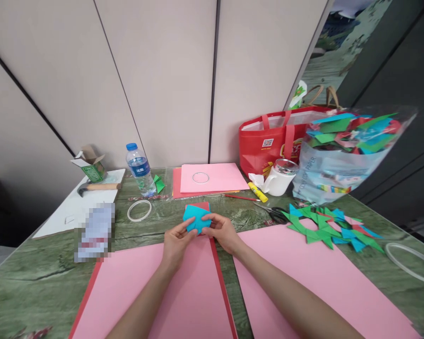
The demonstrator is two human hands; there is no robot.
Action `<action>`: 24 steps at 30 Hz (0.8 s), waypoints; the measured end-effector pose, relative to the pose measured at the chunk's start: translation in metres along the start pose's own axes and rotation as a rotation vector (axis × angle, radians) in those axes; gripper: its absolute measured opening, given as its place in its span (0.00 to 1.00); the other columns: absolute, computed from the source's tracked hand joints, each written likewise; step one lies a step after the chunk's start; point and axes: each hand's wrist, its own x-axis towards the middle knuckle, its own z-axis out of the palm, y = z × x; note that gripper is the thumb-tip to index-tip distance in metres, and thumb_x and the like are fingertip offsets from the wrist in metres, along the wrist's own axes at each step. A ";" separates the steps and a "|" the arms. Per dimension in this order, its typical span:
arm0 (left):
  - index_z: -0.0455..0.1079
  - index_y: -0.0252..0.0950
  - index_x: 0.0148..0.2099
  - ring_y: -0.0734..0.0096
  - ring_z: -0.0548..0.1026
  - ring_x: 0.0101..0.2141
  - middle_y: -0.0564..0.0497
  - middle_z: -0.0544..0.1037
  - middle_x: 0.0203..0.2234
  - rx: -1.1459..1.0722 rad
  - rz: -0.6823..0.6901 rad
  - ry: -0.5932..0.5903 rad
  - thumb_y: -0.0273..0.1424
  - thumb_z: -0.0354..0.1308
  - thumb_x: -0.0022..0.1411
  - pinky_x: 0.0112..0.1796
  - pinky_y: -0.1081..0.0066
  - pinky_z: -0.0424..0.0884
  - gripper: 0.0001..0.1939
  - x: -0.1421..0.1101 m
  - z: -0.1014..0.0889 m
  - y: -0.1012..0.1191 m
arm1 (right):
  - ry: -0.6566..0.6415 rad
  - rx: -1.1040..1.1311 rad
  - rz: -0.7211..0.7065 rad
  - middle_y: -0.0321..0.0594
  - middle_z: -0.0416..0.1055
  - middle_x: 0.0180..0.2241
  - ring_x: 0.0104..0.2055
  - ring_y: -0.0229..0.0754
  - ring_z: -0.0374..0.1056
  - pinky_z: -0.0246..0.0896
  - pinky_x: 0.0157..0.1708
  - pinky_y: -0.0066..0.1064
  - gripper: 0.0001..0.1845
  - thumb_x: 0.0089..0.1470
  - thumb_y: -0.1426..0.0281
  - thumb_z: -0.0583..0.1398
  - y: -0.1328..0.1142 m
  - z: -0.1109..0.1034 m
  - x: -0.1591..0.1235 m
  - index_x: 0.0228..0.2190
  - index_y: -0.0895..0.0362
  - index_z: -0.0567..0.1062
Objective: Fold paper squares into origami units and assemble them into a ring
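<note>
Between both hands is a small folded piece of blue paper. My left hand pinches its left side with thumb and fingers. On its right side, my right hand grips it the same way, the thumb near the lower edge. Behind the blue paper a bit of red paper shows at the top; whether it is held too I cannot tell. Beneath the hands lies a large pink sheet with red paper showing along its edges. A second pink sheet lies under my right forearm.
Folded paper pieces lie at the right by scissors and a white ring. Behind stand a filled plastic bag, a red bag and a white mug. A water bottle and hammer are left.
</note>
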 end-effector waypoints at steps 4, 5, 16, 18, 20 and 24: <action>0.74 0.34 0.42 0.73 0.69 0.24 0.52 0.75 0.21 0.074 0.038 0.001 0.28 0.66 0.39 0.29 0.73 0.67 0.23 -0.003 0.002 0.004 | 0.035 -0.097 -0.066 0.36 0.69 0.33 0.33 0.39 0.68 0.64 0.35 0.33 0.28 0.35 0.70 0.66 0.000 0.002 -0.001 0.40 0.54 0.63; 0.74 0.34 0.41 0.72 0.70 0.25 0.51 0.77 0.23 0.105 0.048 -0.002 0.29 0.65 0.39 0.30 0.72 0.68 0.22 -0.004 0.003 0.005 | 0.047 -0.119 -0.079 0.37 0.69 0.34 0.34 0.39 0.68 0.64 0.35 0.33 0.32 0.34 0.70 0.67 0.001 0.002 -0.001 0.43 0.53 0.60; 0.73 0.34 0.42 0.66 0.74 0.29 0.49 0.79 0.28 0.164 0.068 -0.086 0.30 0.64 0.42 0.32 0.70 0.69 0.20 0.000 -0.002 -0.002 | 0.045 -0.225 -0.056 0.38 0.69 0.34 0.30 0.39 0.69 0.65 0.31 0.32 0.38 0.34 0.72 0.66 0.008 -0.002 0.001 0.47 0.54 0.57; 0.73 0.33 0.42 0.68 0.73 0.28 0.50 0.78 0.27 0.138 0.054 -0.069 0.30 0.64 0.41 0.32 0.71 0.69 0.21 0.002 -0.004 -0.001 | 0.024 -0.160 -0.044 0.37 0.70 0.33 0.31 0.39 0.69 0.66 0.32 0.33 0.37 0.35 0.72 0.65 0.005 -0.001 0.000 0.47 0.54 0.57; 0.73 0.33 0.42 0.69 0.73 0.27 0.51 0.78 0.26 0.094 0.028 -0.061 0.29 0.65 0.40 0.32 0.71 0.69 0.22 0.003 -0.005 0.001 | 0.003 -0.072 -0.028 0.37 0.70 0.33 0.33 0.40 0.69 0.66 0.33 0.34 0.35 0.36 0.72 0.64 0.002 0.001 0.000 0.47 0.53 0.57; 0.73 0.33 0.42 0.70 0.72 0.26 0.51 0.77 0.25 0.031 0.004 -0.058 0.29 0.66 0.38 0.31 0.71 0.69 0.24 0.005 -0.007 0.004 | -0.016 0.068 0.003 0.36 0.71 0.31 0.31 0.39 0.70 0.67 0.33 0.36 0.33 0.38 0.72 0.63 0.000 0.000 0.002 0.47 0.54 0.57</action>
